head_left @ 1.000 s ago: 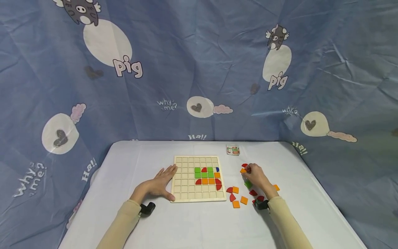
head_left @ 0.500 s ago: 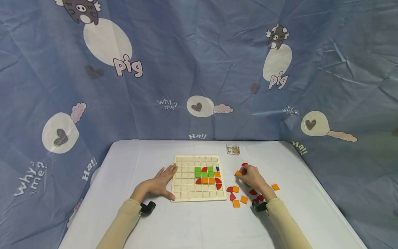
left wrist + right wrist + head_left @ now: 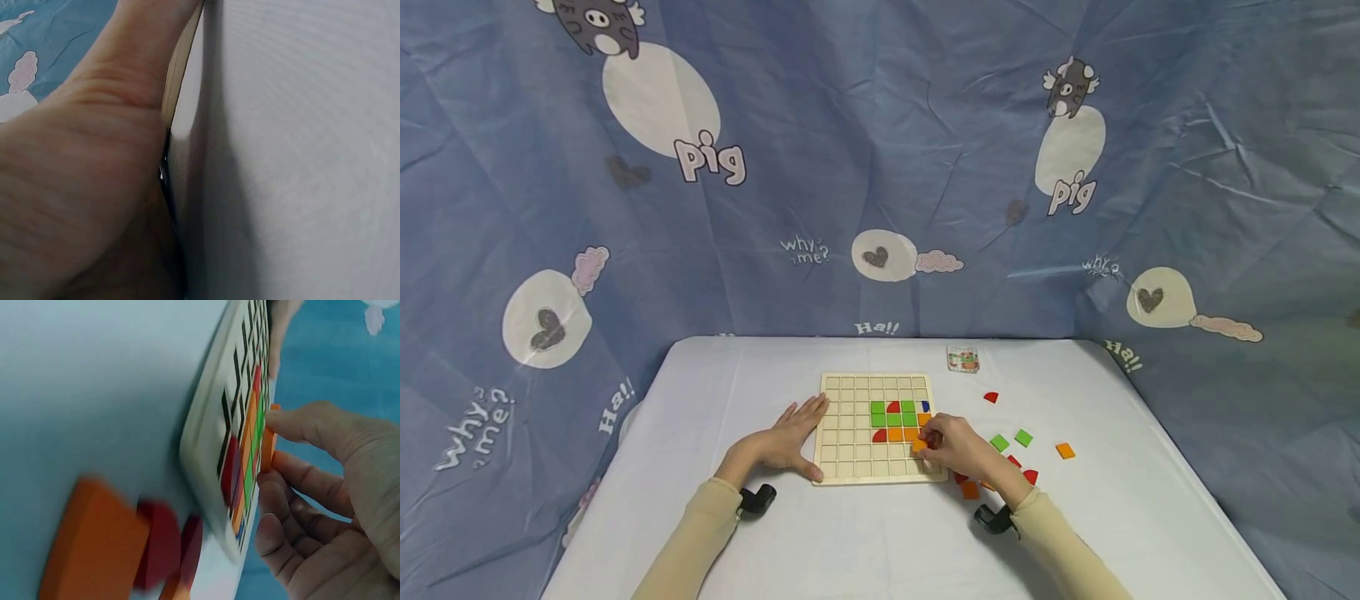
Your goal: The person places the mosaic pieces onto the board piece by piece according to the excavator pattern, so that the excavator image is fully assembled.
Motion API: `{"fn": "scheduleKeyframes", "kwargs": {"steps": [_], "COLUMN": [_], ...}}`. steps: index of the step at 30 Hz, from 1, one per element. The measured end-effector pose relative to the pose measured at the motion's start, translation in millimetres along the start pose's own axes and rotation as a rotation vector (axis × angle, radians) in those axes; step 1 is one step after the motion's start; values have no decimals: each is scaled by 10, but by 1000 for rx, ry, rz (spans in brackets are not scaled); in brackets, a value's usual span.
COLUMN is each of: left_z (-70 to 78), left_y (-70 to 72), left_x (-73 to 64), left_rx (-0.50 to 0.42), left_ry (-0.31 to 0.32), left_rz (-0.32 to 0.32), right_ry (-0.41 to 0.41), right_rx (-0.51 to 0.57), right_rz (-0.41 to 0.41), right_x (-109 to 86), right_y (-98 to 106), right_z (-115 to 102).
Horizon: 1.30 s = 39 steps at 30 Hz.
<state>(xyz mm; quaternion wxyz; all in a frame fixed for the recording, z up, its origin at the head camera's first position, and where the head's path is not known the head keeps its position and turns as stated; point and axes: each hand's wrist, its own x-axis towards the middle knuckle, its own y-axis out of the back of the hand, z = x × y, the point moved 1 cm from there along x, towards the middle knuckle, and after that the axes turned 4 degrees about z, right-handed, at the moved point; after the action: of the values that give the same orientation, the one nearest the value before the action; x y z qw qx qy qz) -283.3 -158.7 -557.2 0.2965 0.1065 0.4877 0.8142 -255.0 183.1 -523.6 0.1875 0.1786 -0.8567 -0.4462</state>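
A pale wooden grid board (image 3: 842, 472) lies on the table, with green, orange, red and blue pieces set in cells on its right side. Against the board's left edge rests my left hand (image 3: 786, 442), its fingers spread and straight. Over the board's right part, my right hand (image 3: 961, 447) pinches an orange square tile (image 3: 269, 440) between thumb and fingers. In the right wrist view that tile is held just above the board, apart from the cells. The hand hides some red pieces at the board's right edge in the head view.
Loose pieces lie right of the board: green squares (image 3: 1023, 437), orange squares (image 3: 1065, 451) and red quarter-circles (image 3: 991, 397). Some are partly hidden under my right forearm. A small patterned card (image 3: 962, 360) lies toward the table's back edge. A printed blue cloth (image 3: 820, 167) hangs behind.
My right hand has lifted the orange square tile from among the loose pieces and carried it left over the board. The left hand has stayed still.
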Motion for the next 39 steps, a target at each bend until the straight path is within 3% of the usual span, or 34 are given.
{"fn": "scheduleKeyframes", "kwargs": {"steps": [9, 31, 39], "left_z": [-14, 6, 3], "left_y": [13, 26, 3], "left_x": [9, 19, 28], "left_rx": [25, 14, 13], "left_ry": [8, 16, 19], "left_rz": [-2, 1, -3], "right_ry": [4, -10, -35], "right_rx": [-49, -57, -23], "right_rz": [-90, -108, -45], "right_x": [78, 115, -41], "right_y": [-111, -74, 38], "right_z": [-70, -87, -17]}}
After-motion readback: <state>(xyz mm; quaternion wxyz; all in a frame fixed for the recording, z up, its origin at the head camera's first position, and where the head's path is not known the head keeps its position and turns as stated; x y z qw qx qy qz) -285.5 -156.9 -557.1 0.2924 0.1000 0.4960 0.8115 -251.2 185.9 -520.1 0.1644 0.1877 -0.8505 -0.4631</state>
